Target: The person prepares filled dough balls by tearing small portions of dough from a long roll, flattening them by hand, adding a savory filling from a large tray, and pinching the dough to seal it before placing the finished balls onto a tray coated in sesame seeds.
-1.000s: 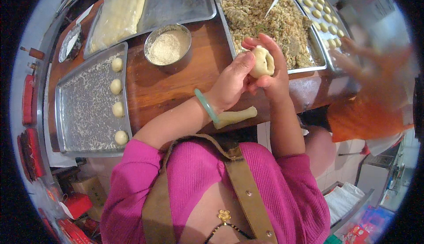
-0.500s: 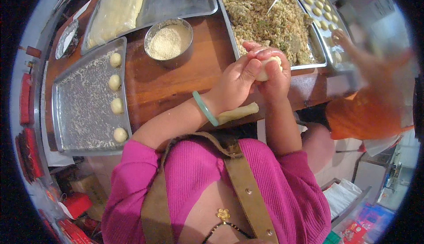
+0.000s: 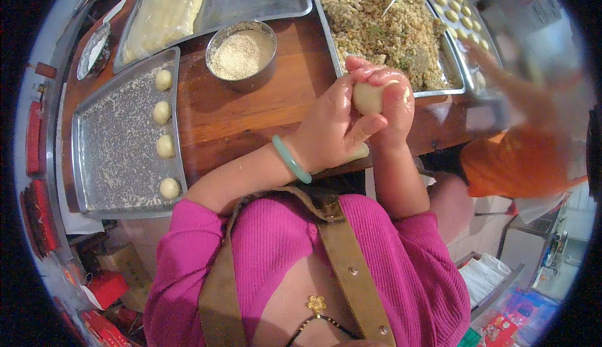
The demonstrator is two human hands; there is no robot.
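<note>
Smooth pale dough ball (image 3: 368,99) above table's (image 3: 251,124) near edge, gripped by both hands: left hand (image 3: 331,121) cupped, thumb spread; right hand (image 3: 396,105) curled over it. Crumbly filling (image 3: 376,30) in metal tray (image 3: 448,64) just beyond. Wood surface runs from seed bowl (image 3: 248,83) to near edge. Speckled tray (image 3: 125,133) at left edge.

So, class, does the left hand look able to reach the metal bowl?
Probably yes: the left hand cups a dough ball with the right hand, but nothing visible blocks its way to the metal bowl.

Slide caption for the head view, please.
Left hand and right hand cup a dough ball near crumbly mixture; four pale balls line a tray.
</note>
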